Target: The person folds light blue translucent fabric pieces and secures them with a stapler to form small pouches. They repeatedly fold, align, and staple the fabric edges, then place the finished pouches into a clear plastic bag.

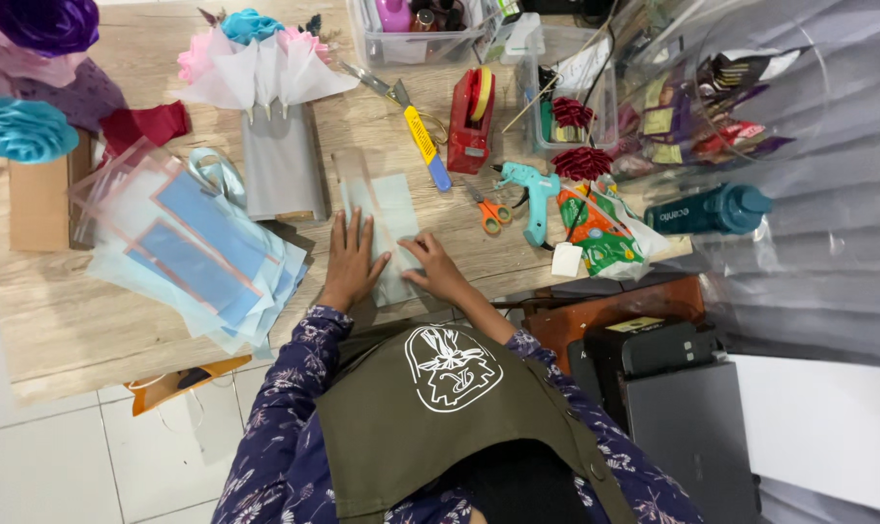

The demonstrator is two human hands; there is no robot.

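— From where is the scene viewed?

— A single view is given, taken from a camera worn on the head and aimed steeply down. The wooden table [81,330] is seen towards twelve o'clock, the person's own torso and apron [440,408] at six o'clock.

— How near is it held?

— The torso is seen close; the table's far edge is cut off at twelve o'clock. White floor tiles [62,456] are caught at eight o'clock.

Colourful printed packet [603,236] beside glue gun [534,194]
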